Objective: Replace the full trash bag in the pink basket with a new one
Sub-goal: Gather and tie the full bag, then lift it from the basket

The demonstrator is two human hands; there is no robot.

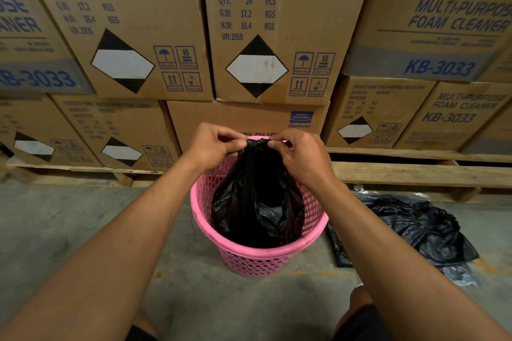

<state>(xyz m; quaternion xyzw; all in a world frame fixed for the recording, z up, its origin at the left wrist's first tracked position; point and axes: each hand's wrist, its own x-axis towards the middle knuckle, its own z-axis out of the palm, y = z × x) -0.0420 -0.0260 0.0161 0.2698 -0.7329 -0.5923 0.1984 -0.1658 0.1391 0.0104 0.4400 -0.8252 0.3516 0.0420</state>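
A pink perforated basket [257, 255] stands on the concrete floor in front of me. A black trash bag [255, 202] hangs down into it, its top gathered above the far rim. My left hand [213, 147] pinches the bag's top edge from the left. My right hand [302, 155] pinches the same edge from the right, the fingertips of both hands almost meeting. On the floor to the right of the basket lies another black trash bag [415, 227], crumpled and bulging.
Stacked cardboard boxes [277, 28] of foam cleaner rise right behind the basket on wooden pallets [415, 171]. Bare concrete floor [69, 224] stretches left of the basket. My knees show at the bottom edge.
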